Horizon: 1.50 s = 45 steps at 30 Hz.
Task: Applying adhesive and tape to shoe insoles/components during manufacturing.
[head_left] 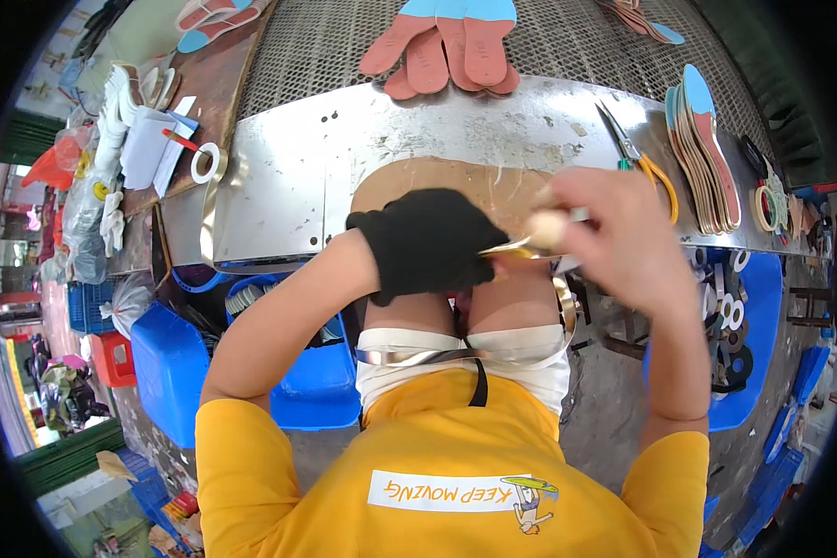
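My left hand (pixel 432 244), in a black glove, is closed over my lap at the bench edge. A thin gold-edged piece (pixel 506 247) sticks out from its fingers; the rest of it is hidden. Bare and slightly blurred, my right hand (pixel 623 232) is closed beside it. A pale, rounded, knob-like thing (pixel 546 230) shows at its fingertips, against the gold-edged piece; I cannot make out its kind. Across my lap lies a shiny gold ribbon (pixel 418 356), curving up on the right toward my hands. Just beyond them is a brown board (pixel 428 175) on the metal bench.
Red-and-blue insoles (pixel 484 46) lie at the far bench edge beside metal mesh (pixel 316 46). Orange-handled scissors (pixel 656 172) and stacked insoles (pixel 702 158) are right. A white ring (pixel 205 164) with gold ribbon sits left. Blue bins (pixel 169 372) flank my legs; the right bin (pixel 761 325) holds rolls.
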Motion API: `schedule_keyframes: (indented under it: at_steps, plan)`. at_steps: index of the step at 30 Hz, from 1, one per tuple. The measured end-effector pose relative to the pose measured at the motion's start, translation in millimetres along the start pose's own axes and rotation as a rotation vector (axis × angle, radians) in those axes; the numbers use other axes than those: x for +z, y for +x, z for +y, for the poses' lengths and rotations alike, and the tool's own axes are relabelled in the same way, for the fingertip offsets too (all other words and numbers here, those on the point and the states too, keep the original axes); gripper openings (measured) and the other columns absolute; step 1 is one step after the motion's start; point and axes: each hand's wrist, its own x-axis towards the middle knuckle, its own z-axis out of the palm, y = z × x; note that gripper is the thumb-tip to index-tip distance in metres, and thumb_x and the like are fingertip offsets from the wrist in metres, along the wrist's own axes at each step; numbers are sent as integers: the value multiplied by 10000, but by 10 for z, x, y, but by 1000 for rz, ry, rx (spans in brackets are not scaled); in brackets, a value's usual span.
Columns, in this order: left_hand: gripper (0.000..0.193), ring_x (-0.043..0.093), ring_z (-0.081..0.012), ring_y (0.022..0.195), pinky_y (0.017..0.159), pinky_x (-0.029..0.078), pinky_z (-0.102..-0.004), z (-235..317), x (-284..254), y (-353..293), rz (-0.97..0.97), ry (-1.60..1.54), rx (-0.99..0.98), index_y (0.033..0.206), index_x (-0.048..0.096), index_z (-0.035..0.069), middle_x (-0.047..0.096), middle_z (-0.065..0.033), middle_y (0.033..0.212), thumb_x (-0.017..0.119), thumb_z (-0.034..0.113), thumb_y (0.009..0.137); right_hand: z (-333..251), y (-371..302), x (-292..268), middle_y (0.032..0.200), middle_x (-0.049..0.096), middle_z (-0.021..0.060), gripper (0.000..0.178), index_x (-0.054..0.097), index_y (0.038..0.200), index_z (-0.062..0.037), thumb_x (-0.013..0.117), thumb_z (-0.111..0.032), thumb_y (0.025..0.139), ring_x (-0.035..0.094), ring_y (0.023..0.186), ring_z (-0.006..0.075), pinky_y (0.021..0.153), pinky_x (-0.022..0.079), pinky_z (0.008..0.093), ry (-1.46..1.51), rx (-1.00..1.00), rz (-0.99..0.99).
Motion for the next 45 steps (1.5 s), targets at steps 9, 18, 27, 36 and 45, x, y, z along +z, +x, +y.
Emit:
schedule_keyframes:
  at_steps: [9, 18, 27, 36, 45]
  plan:
    - [317, 643, -300, 635, 600, 492, -345, 0, 129, -695, 202, -519, -101, 849, 677, 34, 652, -131, 671, 628, 347, 869, 379, -154, -469, 611, 614, 3, 161, 716, 802, -4, 721, -161, 767, 462, 441, 23, 406, 328, 174, 651, 458, -203]
    - [295, 623, -115, 683, 642, 491, -267, 208, 263, -708, 541, -1255, -66, 910, 653, -34, 667, -63, 748, 600, 255, 914, -228, -561, 437, 626, 514, -35, 243, 557, 889, -63, 685, -268, 861, 412, 448, 25, 411, 298, 171, 1021, 506, 259]
    - [483, 615, -211, 1013, 844, 520, -357, 277, 446, -341, 971, -1504, -40, 1259, 474, -24, 606, -124, 1165, 590, 309, 929, -432, -260, 711, 777, 565, 6, 88, 609, 891, 28, 668, 16, 826, 501, 618, 27, 503, 360, 170, 744, 280, 448]
    - [449, 560, -145, 1070, 893, 469, -304, 382, 480, -176, 1280, -1584, 73, 1288, 443, -33, 570, -143, 1275, 573, 227, 946, -405, -120, 856, 782, 530, 22, 127, 652, 857, 10, 732, 9, 757, 442, 572, 59, 477, 312, 196, 497, 189, 544]
    - [453, 567, -148, 1035, 880, 487, -308, 163, 239, -188, 1025, -1537, -47, 1246, 517, 12, 564, -77, 1155, 568, 342, 940, -246, -52, 782, 773, 561, 19, 94, 645, 872, 9, 678, 11, 783, 406, 546, 55, 477, 310, 215, 597, 211, 323]
